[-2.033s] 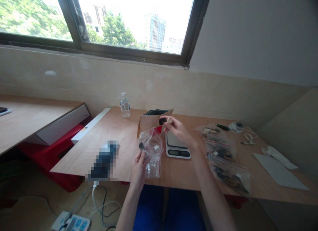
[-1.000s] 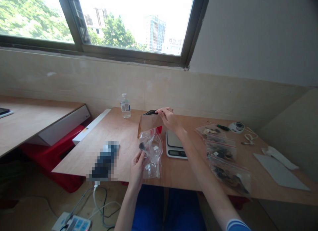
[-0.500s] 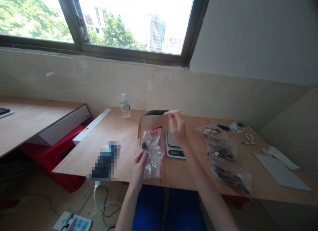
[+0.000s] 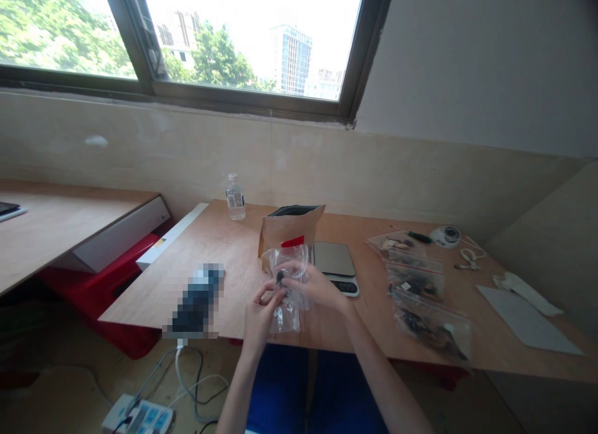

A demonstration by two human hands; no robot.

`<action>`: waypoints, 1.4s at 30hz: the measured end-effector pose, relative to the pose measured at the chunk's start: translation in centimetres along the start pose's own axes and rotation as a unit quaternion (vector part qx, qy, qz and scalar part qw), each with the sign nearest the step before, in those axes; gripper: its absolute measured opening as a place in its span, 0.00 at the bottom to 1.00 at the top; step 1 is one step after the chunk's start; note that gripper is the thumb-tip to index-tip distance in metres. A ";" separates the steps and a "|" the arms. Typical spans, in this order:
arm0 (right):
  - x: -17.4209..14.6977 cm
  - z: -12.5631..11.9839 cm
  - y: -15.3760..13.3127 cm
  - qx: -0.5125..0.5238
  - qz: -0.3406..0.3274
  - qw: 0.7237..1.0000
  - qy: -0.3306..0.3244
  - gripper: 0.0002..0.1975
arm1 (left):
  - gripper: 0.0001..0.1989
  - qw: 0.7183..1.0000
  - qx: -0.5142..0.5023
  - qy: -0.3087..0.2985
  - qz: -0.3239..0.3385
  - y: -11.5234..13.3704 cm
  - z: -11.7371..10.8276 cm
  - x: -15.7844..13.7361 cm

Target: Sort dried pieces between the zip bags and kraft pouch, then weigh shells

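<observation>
A small dark piece (image 4: 280, 276), too small to name, is pinched at the fingertips of my left hand (image 4: 260, 304). My right hand (image 4: 314, 286) meets it from the right, its fingers closed around the same piece. Both hands are over a clear plastic zip bag (image 4: 286, 320) with a red strip at its top. Behind the bag stands a brown paper bag (image 4: 292, 227), its dark mouth open. A kitchen scale (image 4: 334, 259) with a bare plate sits just right of the paper bag, its front partly covered by my right hand.
Several filled zip bags (image 4: 432, 334) lie on the right, with a screwdriver (image 4: 420, 237), a white round camera (image 4: 446, 236) and a white sheet (image 4: 526, 320) nearby. On the left are a water bottle (image 4: 235, 198) and a blurred-out phone (image 4: 196, 303) with a cable hanging down.
My right hand has come down from above the paper bag and scale to the dark piece beside my left fingers. The scale's plate is now uncovered. The left hand has barely moved.
</observation>
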State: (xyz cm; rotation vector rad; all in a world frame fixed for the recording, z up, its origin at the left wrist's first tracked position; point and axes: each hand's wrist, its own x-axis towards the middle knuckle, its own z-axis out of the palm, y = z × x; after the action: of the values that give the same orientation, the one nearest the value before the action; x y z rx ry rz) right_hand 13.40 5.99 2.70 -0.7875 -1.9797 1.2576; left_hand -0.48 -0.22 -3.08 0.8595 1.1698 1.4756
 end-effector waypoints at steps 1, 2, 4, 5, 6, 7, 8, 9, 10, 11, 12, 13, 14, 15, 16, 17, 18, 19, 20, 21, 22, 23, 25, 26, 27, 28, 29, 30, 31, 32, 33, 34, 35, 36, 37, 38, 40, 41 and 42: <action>0.0 0.0 0.1 0.006 0.001 1.000 0.015 0.09 | 0.16 1.000 -0.004 -0.002 0.002 0.0 0.0 0.0; -0.1 0.0 0.2 0.013 0.006 0.999 0.035 0.09 | 0.17 1.000 -0.010 -0.004 0.005 -0.1 0.0 0.0; -0.2 0.0 0.5 0.033 0.024 0.996 0.073 0.11 | 0.19 0.999 -0.026 -0.007 0.017 -0.1 -0.1 0.0; -0.3 -0.1 0.7 0.046 0.035 0.995 0.085 0.12 | 0.19 0.999 -0.032 -0.011 0.022 -0.1 -0.1 0.0; -0.3 -0.2 0.8 0.060 0.044 0.993 0.089 0.13 | 0.20 0.999 -0.036 -0.016 0.024 -0.1 -0.1 0.0; -0.4 -0.4 1.0 0.073 0.052 0.992 0.087 0.14 | 0.21 0.999 -0.041 -0.020 0.025 0.0 -0.1 0.0; -0.5 -0.5 1.1 0.082 0.057 0.991 0.083 0.15 | 0.21 0.998 -0.046 -0.024 0.022 0.0 -0.1 0.0; -0.5 -0.6 1.3 0.087 0.058 0.991 0.080 0.15 | 0.21 0.998 -0.051 -0.025 0.018 0.0 -0.1 0.0; -0.6 -0.7 1.4 0.087 0.057 0.991 0.079 0.15 | 0.22 0.998 -0.057 -0.024 0.013 0.0 -0.2 0.0; -0.7 -0.8 1.5 0.084 0.054 0.992 0.081 0.15 | 0.23 0.998 -0.063 -0.020 0.009 -0.1 -0.2 0.0; -0.8 -0.8 1.6 0.081 0.051 0.992 0.083 0.15 | 0.24 0.998 -0.067 -0.014 0.007 -0.2 -0.2 0.0; -0.8 -0.7 1.7 0.078 0.049 0.992 0.082 0.15 | 0.24 0.998 -0.066 -0.005 0.007 -0.3 -0.2 0.0; -0.9 -0.6 1.7 0.077 0.048 0.993 0.076 0.15 | 0.23 0.998 -0.061 0.007 0.012 -0.4 -0.2 0.1; -0.9 -0.4 1.7 0.077 0.048 0.993 0.068 0.15 | 0.22 0.998 -0.053 0.022 0.019 -0.6 -0.2 0.1; -1.0 -0.2 1.7 0.078 0.049 0.994 0.061 0.14 | 0.21 0.998 -0.044 0.037 0.026 -0.7 -0.2 0.1; -1.0 0.0 1.7 0.079 0.049 0.994 0.058 0.13 | 0.20 0.998 -0.038 0.050 0.031 -0.8 -0.2 0.1; -1.0 0.3 1.7 0.079 0.048 0.994 0.060 0.12 | 0.19 0.997 -0.035 0.059 0.035 -0.9 -0.2 0.0; -1.0 0.5 1.7 0.081 0.049 0.993 0.069 0.12 | 0.18 0.997 -0.035 0.065 0.036 -1.0 -0.1 0.0; -1.0 0.8 1.6 0.084 0.051 0.992 0.081 0.11 | 0.18 0.997 -0.036 0.066 0.035 -1.0 -0.1 0.0; -1.0 0.9 1.6 0.091 0.056 0.990 0.094 0.12 | 0.18 0.997 -0.035 0.065 0.035 -1.0 -0.1 0.0; -1.0 1.1 1.6 0.100 0.061 0.987 0.108 0.13 | 0.18 0.997 -0.032 0.063 0.034 -1.0 -0.1 -0.1; -1.0 1.2 1.7 0.108 0.065 0.984 0.123 0.14 | 0.18 0.997 -0.028 0.060 0.034 -1.0 0.0 -0.1; -1.0 1.2 1.8 0.115 0.072 0.981 0.138 0.16 | 0.18 0.998 -0.022 0.050 0.033 -1.0 0.1 -0.2; -1.0 1.2 1.9 0.114 0.076 0.981 0.138 0.16 | 0.18 0.998 -0.020 0.047 0.031 -1.0 0.2 -0.2; -1.0 1.0 2.1 0.113 0.080 0.981 0.137 0.16 | 0.18 0.998 -0.022 0.045 0.029 -1.0 0.2 -0.2; -1.1 0.8 2.2 0.113 0.084 0.981 0.134 0.16 | 0.18 0.998 -0.026 0.046 0.026 -1.0 0.3 -0.2; -1.2 0.5 2.4 0.113 0.088 0.981 0.131 0.16 | 0.19 0.998 -0.033 0.049 0.023 -1.1 0.2 -0.2; -1.3 0.1 2.5 0.113 0.091 0.981 0.130 0.16 | 0.19 0.998 -0.041 0.053 0.018 -1.1 0.1 -0.2; -1.5 -0.5 2.5 0.110 0.094 0.981 0.130 0.15 | 0.20 0.997 -0.051 0.058 0.011 -1.2 0.0 -0.1; -1.6 -1.1 2.5 0.102 0.099 0.981 0.129 0.14 | 0.21 0.996 -0.063 0.064 0.003 -1.2 -0.3 -0.1; -1.8 -1.9 2.3 0.088 0.103 0.983 0.124 0.13 | 0.22 0.995 -0.073 0.070 -0.007 -1.2 -0.5 -0.1; -1.9 -2.8 2.0 0.068 0.106 0.985 0.119 0.12 | 0.22 0.993 -0.083 0.077 -0.016 -1.1 -0.9 0.0; -1.9 -3.7 1.6 0.047 0.105 0.986 0.117 0.11 | 0.23 0.992 -0.091 0.084 -0.024 -1.1 -1.2 0.0; -1.7 -4.6 1.0 0.026 0.097 0.988 0.118 0.10 | 0.23 0.990 -0.099 0.091 -0.032 -1.1 -1.5 0.0; -1.3 -5.4 0.4 0.010 0.082 0.988 0.127 0.10 | 0.23 0.989 -0.107 0.096 -0.040 -1.0 -1.8 0.1; -0.6 -6.3 -0.4 0.001 0.057 0.988 0.145 0.10 | 0.23 0.987 -0.114 0.098 -0.049 -1.0 -2.0 0.1; 1.4 -7.6 -1.8 0.001 -0.011 0.980 0.198 0.10 | 0.22 0.985 -0.124 0.099 -0.067 -1.1 -2.2 0.1; 2.8 -8.1 -2.5 0.009 -0.051 0.972 0.231 0.10 | 0.22 0.984 -0.127 0.100 -0.074 -1.1 -2.2 0.1; 4.2 -8.4 -3.0 0.015 -0.087 0.961 0.262 0.10 | 0.21 0.983 -0.128 0.101 -0.080 -1.1 -2.1 0.0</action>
State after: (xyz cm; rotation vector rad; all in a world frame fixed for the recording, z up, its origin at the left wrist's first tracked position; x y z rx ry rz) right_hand 17.01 12.64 9.05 -0.8110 -1.5562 0.8613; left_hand -2.13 -0.66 -4.72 0.4378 1.1357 1.5658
